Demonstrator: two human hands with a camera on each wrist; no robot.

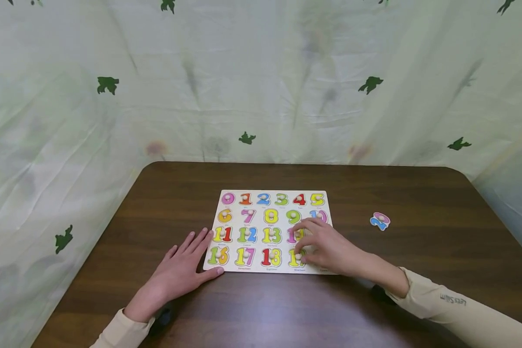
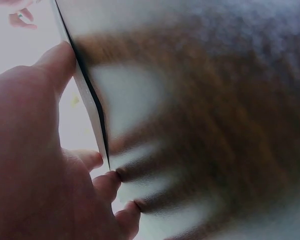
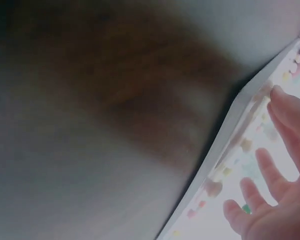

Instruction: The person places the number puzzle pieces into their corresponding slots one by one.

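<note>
A white number puzzle board (image 1: 258,247) lies flat on the table, with colourful knobbed number pieces in rows. My left hand (image 1: 174,275) rests at its lower left corner, fingers straight along the left edge and thumb at the front edge; in the left wrist view the fingertips (image 2: 108,185) touch the board's side. Over the lower right part, my right hand (image 1: 330,249) has curled fingers, its thumb and forefinger pinching the knob of the 19 piece (image 1: 293,261). That hand partly covers the 14 piece and hides the lower right corner.
A loose blue and pink 20 piece (image 1: 380,221) lies on the dark wooden table (image 1: 426,237), right of the board. Behind the table hangs a pale curtain (image 1: 269,87) with green leaf shapes.
</note>
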